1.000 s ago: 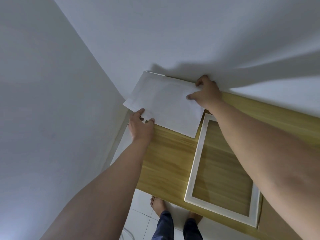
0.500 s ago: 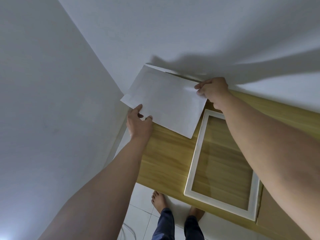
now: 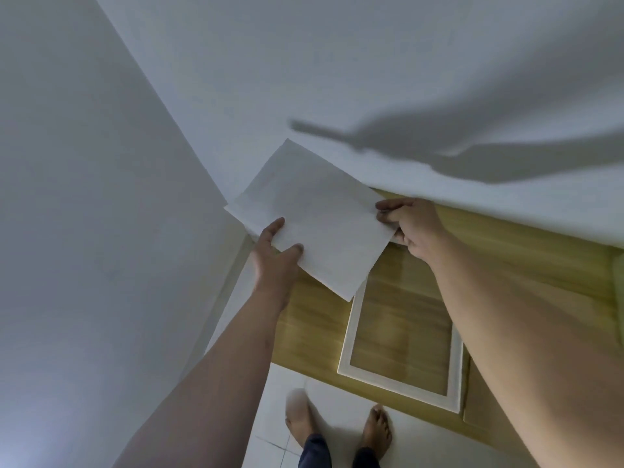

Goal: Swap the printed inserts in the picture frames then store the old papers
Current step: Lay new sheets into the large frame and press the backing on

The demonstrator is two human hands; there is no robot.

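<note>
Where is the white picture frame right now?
Head view, lower right: the white frame lies flat on the wooden table, its top corner under the held paper.

Dim, cool, bluish indoor light with soft wide-angle bending

Lit from the camera's side, throwing long dark arm shadows (image 3: 439, 153) up across the white wall (image 3: 337, 62); greyer toward the left, with a paler glow low in the bottom-left corner; faint streaky sheen inside the rim of the picture frame (image 3: 348, 332); fair sharpness on the papers (image 3: 314, 224), motion blur over the left foot (image 3: 299, 417); wall corner bowed into a curve near the edges
</note>
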